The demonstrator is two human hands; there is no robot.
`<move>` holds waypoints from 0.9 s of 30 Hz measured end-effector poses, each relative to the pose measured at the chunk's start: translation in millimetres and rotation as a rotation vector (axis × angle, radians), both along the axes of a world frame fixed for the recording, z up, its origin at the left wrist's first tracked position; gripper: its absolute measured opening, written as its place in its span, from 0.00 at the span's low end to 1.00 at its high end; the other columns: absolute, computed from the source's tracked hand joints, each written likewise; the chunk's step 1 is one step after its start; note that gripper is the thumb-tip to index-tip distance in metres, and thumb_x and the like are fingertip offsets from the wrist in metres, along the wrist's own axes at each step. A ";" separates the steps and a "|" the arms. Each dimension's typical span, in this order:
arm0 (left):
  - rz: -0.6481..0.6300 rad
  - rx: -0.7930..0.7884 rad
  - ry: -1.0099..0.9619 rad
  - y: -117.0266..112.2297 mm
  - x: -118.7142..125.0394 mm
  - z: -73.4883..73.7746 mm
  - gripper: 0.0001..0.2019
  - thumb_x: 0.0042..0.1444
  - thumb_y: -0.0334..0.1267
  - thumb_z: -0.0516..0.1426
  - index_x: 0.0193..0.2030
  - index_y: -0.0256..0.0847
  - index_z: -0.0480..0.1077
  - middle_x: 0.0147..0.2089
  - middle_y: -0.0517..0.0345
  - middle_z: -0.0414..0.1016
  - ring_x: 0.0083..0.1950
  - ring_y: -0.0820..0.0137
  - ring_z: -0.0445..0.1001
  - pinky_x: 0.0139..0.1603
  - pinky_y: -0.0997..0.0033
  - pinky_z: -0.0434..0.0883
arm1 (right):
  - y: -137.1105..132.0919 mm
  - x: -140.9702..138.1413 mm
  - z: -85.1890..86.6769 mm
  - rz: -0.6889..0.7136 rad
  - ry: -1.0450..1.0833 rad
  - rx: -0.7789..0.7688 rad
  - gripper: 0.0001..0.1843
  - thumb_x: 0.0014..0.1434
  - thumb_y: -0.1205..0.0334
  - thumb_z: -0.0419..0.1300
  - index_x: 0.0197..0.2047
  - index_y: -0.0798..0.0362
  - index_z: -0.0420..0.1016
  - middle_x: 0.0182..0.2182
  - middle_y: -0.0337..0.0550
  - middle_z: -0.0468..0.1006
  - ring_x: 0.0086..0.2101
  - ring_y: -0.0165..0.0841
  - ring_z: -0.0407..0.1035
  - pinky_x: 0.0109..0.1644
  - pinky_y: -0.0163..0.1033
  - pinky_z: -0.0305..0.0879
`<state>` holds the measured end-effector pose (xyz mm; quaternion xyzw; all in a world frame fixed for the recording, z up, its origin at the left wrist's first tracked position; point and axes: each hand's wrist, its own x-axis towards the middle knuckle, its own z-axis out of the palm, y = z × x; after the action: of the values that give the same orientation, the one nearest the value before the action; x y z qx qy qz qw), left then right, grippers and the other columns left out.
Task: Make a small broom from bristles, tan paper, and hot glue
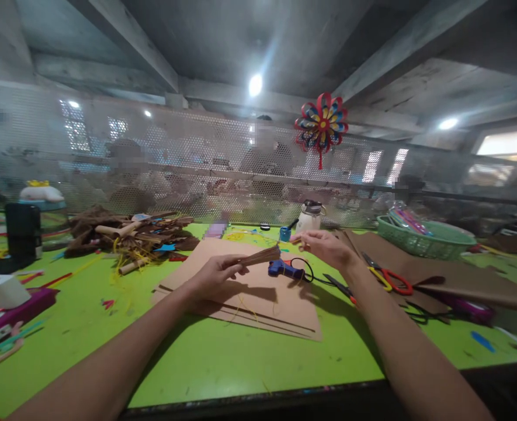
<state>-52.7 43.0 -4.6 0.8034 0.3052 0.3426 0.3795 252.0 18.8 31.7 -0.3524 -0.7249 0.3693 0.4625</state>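
Note:
My left hand [221,273] is closed around one end of a flat brown bundle, like folded kraft paper [262,256], whose frayed end points right. To its right, my right hand [326,245] is raised with the thumb and fingers pinched together. Whatever it pinches is too small to make out. Below both hands lie stacked sheets of brown paper [223,304] with a few thin yellow strands on top. A blue glue gun [284,269] rests on the sheets between the hands, its black cord looping right.
Scissors with red and yellow handles [392,280] lie on brown paper at right, near a green basket [429,237]. Brown scraps [131,234] pile up at back left. A white bottle [309,216] and small blue pot [285,234] stand before a perforated metal screen [188,158].

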 end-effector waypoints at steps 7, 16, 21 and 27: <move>-0.011 -0.044 0.182 -18.3 16.0 -5.8 0.09 0.43 0.30 0.54 0.34 0.36 0.70 0.32 0.53 0.77 0.32 0.68 0.71 0.31 0.71 0.65 | -2.1 -54.2 -5.5 0.161 0.593 -0.201 0.10 0.52 0.56 0.65 0.28 0.53 0.71 0.25 0.38 0.75 0.32 0.32 0.72 0.45 0.44 0.67; -0.209 -0.224 0.123 -27.8 24.3 -12.3 0.08 0.48 0.33 0.53 0.37 0.37 0.65 0.26 0.60 0.69 0.26 0.72 0.67 0.26 0.72 0.62 | -15.2 -111.1 -25.3 0.012 0.674 -0.306 0.16 0.43 0.53 0.71 0.26 0.56 0.73 0.17 0.34 0.70 0.23 0.29 0.70 0.30 0.34 0.68; -0.187 -0.012 0.211 -22.3 23.8 -11.4 0.05 0.53 0.37 0.52 0.33 0.38 0.66 0.29 0.60 0.65 0.29 0.73 0.61 0.30 0.71 0.59 | -14.2 -106.1 -24.4 0.011 0.709 -0.283 0.15 0.42 0.56 0.72 0.25 0.57 0.73 0.20 0.37 0.73 0.25 0.29 0.70 0.34 0.37 0.70; -0.158 0.024 0.240 -25.4 26.5 -6.3 0.10 0.57 0.42 0.52 0.37 0.37 0.66 0.31 0.59 0.64 0.32 0.71 0.59 0.33 0.70 0.57 | -9.4 -85.9 -13.0 0.010 0.803 -0.335 0.11 0.53 0.64 0.63 0.23 0.56 0.68 0.12 0.28 0.56 0.15 0.21 0.53 0.29 0.32 0.67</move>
<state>-26.2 17.6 -10.8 0.8646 0.2800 0.2165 0.3565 166.1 9.3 18.7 -0.2477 -0.4193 0.5918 0.6423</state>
